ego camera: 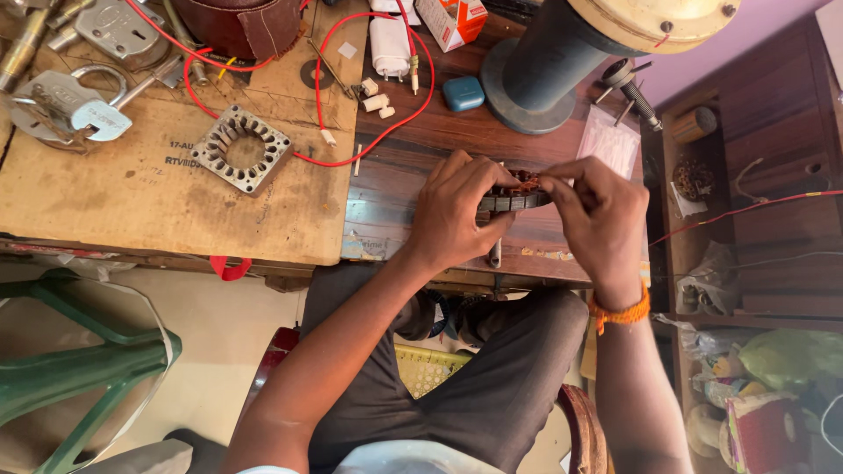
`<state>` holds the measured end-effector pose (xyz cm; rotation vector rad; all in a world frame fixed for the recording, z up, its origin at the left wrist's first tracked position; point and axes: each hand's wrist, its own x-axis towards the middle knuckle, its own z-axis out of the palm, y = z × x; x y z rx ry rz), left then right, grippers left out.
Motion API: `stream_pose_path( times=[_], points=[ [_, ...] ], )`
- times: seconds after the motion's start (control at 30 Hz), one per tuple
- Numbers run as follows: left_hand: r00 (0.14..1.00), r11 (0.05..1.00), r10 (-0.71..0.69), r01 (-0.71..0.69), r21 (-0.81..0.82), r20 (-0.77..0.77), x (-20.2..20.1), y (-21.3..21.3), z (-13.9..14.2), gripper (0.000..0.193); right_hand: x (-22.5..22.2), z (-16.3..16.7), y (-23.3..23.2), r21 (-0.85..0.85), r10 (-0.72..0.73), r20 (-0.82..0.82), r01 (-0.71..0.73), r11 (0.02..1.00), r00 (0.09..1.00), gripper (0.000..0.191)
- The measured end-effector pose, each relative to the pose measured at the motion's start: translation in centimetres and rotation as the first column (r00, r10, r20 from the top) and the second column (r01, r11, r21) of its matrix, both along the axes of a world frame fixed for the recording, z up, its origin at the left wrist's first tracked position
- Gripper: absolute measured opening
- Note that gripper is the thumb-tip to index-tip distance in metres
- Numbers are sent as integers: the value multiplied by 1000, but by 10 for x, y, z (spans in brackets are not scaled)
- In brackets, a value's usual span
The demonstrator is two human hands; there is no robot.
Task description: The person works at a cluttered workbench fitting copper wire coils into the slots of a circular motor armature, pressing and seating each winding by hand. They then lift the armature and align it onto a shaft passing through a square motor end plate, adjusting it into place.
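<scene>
Your left hand (452,215) wraps around a small motor stator (514,195) with copper windings, thumb beneath and fingers curled over its rim — a firm hold above the wooden workbench (395,175). Your right hand (597,219) comes in from 3 o'clock, fingertips pinched narrow on the windings at the stator's top edge. At 9 o'clock, well apart, a bare stator core (241,149) lies on cardboard (132,202) — a red wire (386,132) loops at 11 o'clock.

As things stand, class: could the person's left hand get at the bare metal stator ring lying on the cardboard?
Probably yes: the stator ring lies uncovered just left of the left hand, though that hand now grips a wound stator.
</scene>
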<state>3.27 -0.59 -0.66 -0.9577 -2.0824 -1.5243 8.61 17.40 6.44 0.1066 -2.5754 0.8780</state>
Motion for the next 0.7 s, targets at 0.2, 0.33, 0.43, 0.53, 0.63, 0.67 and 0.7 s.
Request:
stream_pose_path(
  times=[0.2,0.33,0.43,0.53,0.63,0.67,0.7],
  points=[
    [995,998,-56,53,-41,-84,-8,-12,6,34,-38,3,3,-19,64,135,-62,998,989,9],
    [949,976,-148,94,197,280,-10,-1,9,35,-47,3,10,22,158,115,-161,987,981,9],
    [828,984,-161,91,155,538,-28,9,8,40,-49,4,10,151,152,33,-155,976,988,12],
    [800,966,-257,211,146,543,-47,17,0,36,-46,10,5,168,114,21,-116,979,993,12],
    [726,897,-441,374,234,528,-61,20,-15,28,-40,16,-6,151,78,46,-84,985,996,13],
    [681,863,-504,425,273,531,-65,18,-20,26,-37,17,-10,154,63,57,-71,986,996,13],
    [652,816,-578,477,327,490,-70,14,-25,24,-32,18,-15,169,60,68,-71,983,996,15]
  ],
)
